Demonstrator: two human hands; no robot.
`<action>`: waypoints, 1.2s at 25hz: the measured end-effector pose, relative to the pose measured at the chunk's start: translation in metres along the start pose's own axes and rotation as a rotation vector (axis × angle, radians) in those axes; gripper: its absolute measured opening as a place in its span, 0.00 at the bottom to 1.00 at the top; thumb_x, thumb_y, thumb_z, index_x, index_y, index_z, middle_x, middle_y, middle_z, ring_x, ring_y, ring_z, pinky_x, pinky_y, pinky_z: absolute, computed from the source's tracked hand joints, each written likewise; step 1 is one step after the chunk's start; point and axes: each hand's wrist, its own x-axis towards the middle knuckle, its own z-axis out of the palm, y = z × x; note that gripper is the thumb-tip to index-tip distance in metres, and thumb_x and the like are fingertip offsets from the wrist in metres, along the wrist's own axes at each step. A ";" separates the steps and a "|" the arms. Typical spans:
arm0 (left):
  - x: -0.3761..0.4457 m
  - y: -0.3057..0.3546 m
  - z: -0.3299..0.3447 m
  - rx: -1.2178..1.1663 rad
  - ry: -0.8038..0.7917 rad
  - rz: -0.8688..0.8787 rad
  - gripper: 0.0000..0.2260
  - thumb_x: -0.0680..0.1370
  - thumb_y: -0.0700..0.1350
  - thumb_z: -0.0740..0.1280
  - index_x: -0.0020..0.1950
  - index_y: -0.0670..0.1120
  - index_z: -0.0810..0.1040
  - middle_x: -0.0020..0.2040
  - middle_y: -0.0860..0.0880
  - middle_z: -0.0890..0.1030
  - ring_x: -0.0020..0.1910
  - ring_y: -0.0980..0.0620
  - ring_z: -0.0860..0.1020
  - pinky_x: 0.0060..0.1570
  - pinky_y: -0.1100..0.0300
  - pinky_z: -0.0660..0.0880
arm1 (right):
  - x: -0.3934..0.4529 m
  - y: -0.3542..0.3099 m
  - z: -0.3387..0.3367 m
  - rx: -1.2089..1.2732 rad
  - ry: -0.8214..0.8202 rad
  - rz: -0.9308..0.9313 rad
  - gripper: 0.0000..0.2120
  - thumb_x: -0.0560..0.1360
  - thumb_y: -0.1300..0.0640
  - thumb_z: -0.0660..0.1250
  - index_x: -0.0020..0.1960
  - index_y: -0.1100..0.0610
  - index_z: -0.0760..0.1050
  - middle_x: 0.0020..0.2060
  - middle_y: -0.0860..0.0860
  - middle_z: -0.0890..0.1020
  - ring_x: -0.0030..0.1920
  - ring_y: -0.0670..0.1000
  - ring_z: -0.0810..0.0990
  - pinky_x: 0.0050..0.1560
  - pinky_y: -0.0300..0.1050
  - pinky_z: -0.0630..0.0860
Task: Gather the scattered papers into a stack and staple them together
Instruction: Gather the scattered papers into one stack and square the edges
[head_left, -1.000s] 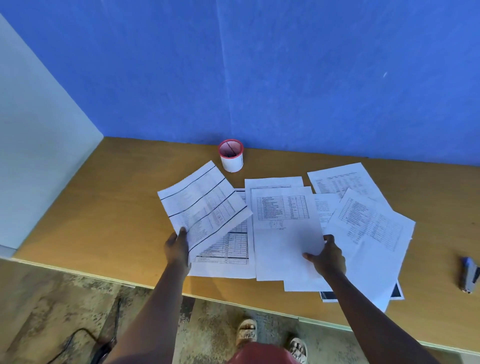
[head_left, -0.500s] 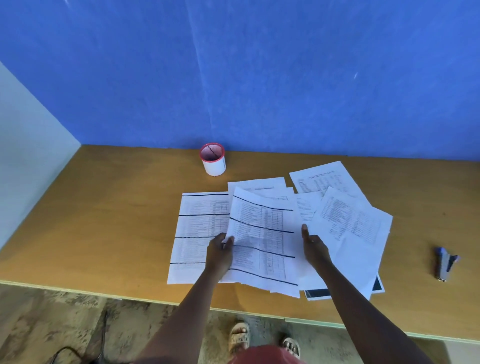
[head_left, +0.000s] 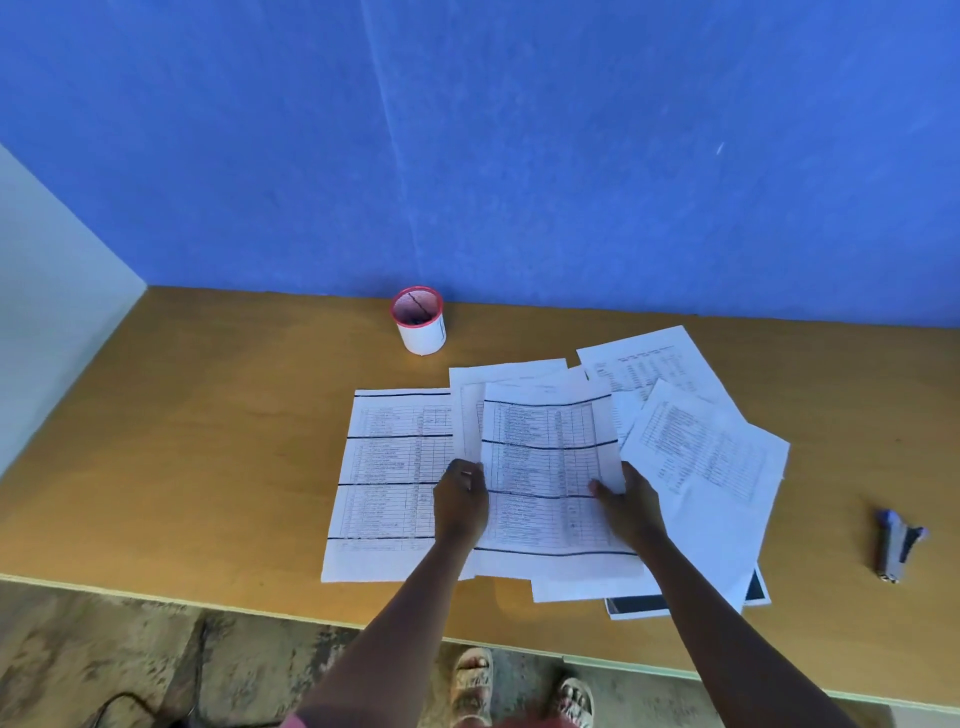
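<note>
Several printed sheets lie overlapping on the wooden table (head_left: 208, 441). A ruled sheet (head_left: 545, 467) with thick black lines sits on top of the middle pile. My left hand (head_left: 460, 499) grips its left edge and my right hand (head_left: 626, 506) grips its right edge. Another ruled sheet (head_left: 389, 478) lies flat to the left, partly under my left hand. Two table-printed sheets (head_left: 711, 467) fan out to the right. A dark-edged sheet (head_left: 634, 605) pokes out beneath the pile. The blue-grey stapler (head_left: 896, 545) lies far right, apart from both hands.
A white cup with a red rim (head_left: 420, 327) stands behind the papers near the blue wall. A pale panel (head_left: 47, 332) borders the table's left end. The table's front edge runs just below the papers, with my sandalled feet on the floor beneath.
The ruled sheet, lifted at the left a second ago, has moved right onto the middle pile and squared up. My right hand shifted to its right edge.
</note>
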 end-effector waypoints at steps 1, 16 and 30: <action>0.004 0.002 -0.001 0.017 0.031 -0.019 0.08 0.81 0.44 0.63 0.51 0.40 0.78 0.46 0.46 0.81 0.42 0.52 0.77 0.41 0.61 0.71 | 0.003 -0.003 -0.002 0.004 0.034 -0.019 0.22 0.79 0.58 0.67 0.70 0.63 0.69 0.68 0.60 0.75 0.69 0.63 0.72 0.69 0.54 0.68; 0.067 0.024 0.006 -0.087 0.126 -0.368 0.14 0.72 0.44 0.71 0.53 0.41 0.72 0.54 0.39 0.78 0.54 0.40 0.78 0.49 0.51 0.77 | 0.056 -0.036 0.023 -0.211 0.055 -0.022 0.21 0.79 0.59 0.66 0.68 0.66 0.66 0.65 0.64 0.72 0.65 0.65 0.74 0.64 0.57 0.72; 0.074 0.024 -0.007 -0.228 -0.335 -0.241 0.12 0.73 0.39 0.75 0.55 0.37 0.82 0.50 0.42 0.84 0.48 0.47 0.80 0.41 0.62 0.74 | 0.049 -0.036 0.035 0.092 -0.174 -0.027 0.20 0.73 0.48 0.74 0.62 0.55 0.79 0.58 0.53 0.84 0.59 0.56 0.82 0.60 0.51 0.78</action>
